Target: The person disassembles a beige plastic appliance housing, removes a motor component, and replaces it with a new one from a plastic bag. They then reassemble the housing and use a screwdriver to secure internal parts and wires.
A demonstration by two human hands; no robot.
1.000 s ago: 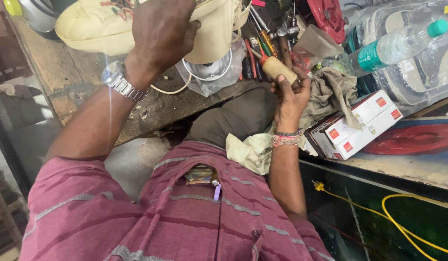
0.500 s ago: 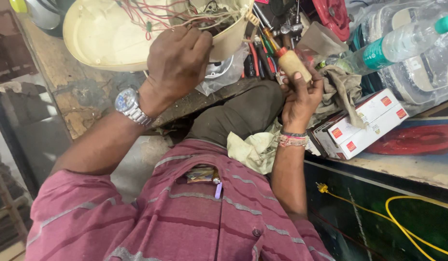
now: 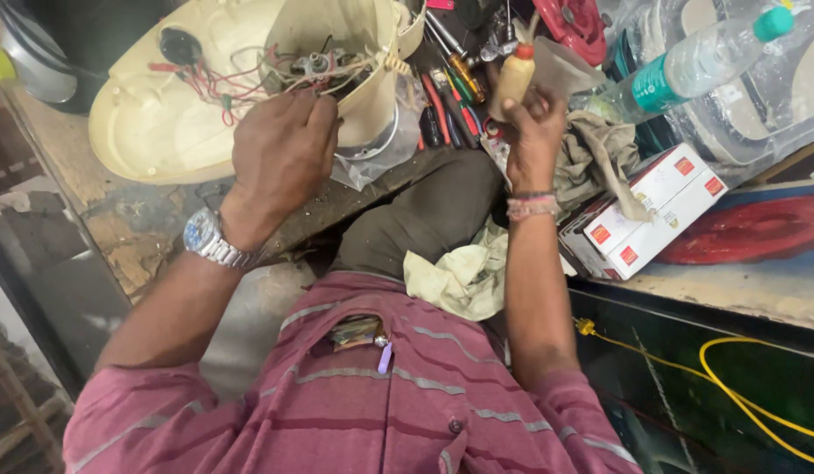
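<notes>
My left hand [image 3: 279,162], a metal watch on its wrist, rests fingers-down on the tangle of red and pale wires [image 3: 319,75] inside an open cream plastic housing [image 3: 152,132] on the worn wooden bench. Its fingertips pinch at the wires near a small metal part. My right hand [image 3: 534,136] is raised to the right of the housing and grips a small tan squeeze bottle [image 3: 515,77] with a red nozzle, held upright. A beaded band circles that wrist.
Screwdrivers and pliers [image 3: 451,88] lie between the hands. A grey rag [image 3: 600,158], a white and red carton [image 3: 652,211] and a clear water bottle [image 3: 688,66] sit to the right. A pale cloth [image 3: 464,276] lies on my lap; a yellow cable [image 3: 731,386] runs lower right.
My left hand shifted from the housing's rim onto the wires inside it. My right hand lifted the small bottle higher and upright. The view tilted, showing more of the housing's inside.
</notes>
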